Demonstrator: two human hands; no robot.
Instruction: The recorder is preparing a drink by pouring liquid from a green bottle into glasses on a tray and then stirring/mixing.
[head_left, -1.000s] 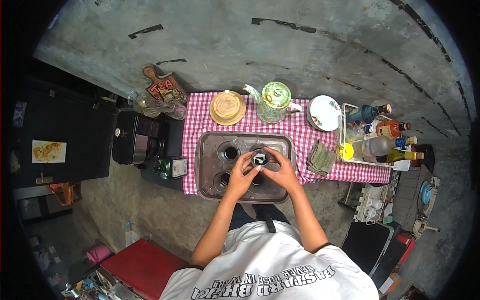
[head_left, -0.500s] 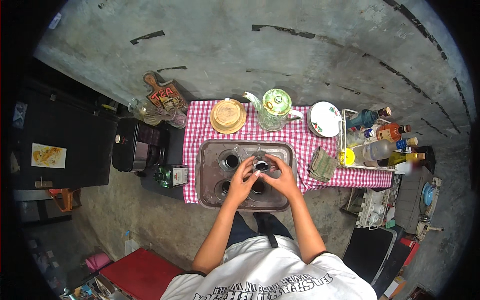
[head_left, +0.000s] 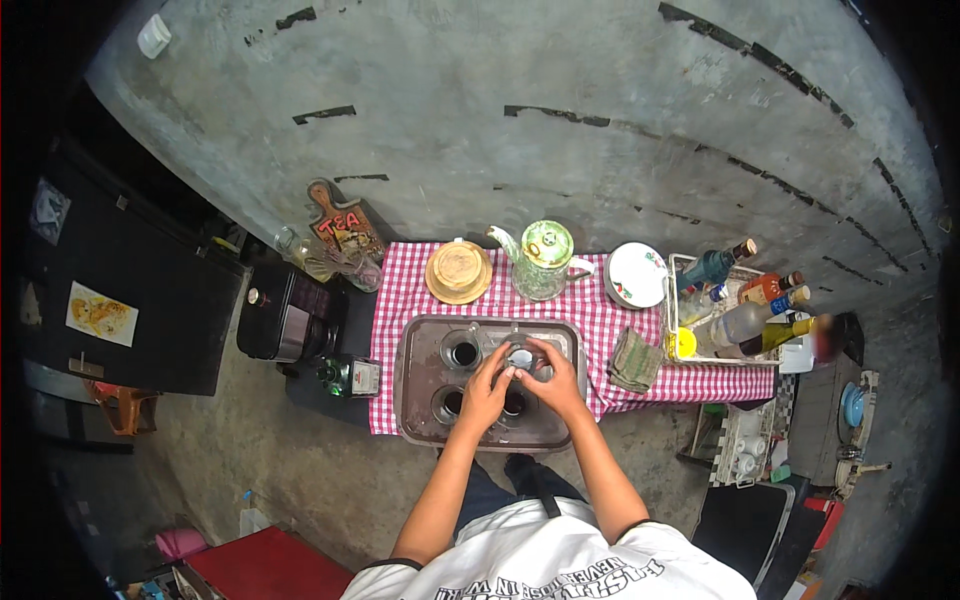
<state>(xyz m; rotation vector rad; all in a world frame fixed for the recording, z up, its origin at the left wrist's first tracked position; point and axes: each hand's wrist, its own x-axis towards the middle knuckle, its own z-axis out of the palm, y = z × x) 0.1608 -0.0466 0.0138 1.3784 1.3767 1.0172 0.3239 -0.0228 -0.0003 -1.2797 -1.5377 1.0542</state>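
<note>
Both my hands are closed round a clear glass cup (head_left: 519,357) at the right rear of a brown tray (head_left: 418,352). My left hand (head_left: 486,390) grips its left side, and my right hand (head_left: 558,382) grips its right side, with the fingertips nearly meeting at the front. I cannot tell whether the cup rests on the tray or is slightly lifted. A second glass cup of dark liquid (head_left: 463,353) stands left of my left hand. Toward me are another glass cup (head_left: 449,402) at the left and one (head_left: 514,404) partly hidden beneath my hands.
Behind the tray stand a wooden lidded pot (head_left: 459,272), a green teapot (head_left: 543,262) and white bowls (head_left: 636,275). A folded green cloth (head_left: 635,361) lies to the right, beside a bottle rack (head_left: 727,357). At the left are a black machine (head_left: 285,312) and a green bottle (head_left: 335,374).
The camera view has tilted up, so the table sits lower in the picture. My hands stay round the same cup, with little change in their grip.
</note>
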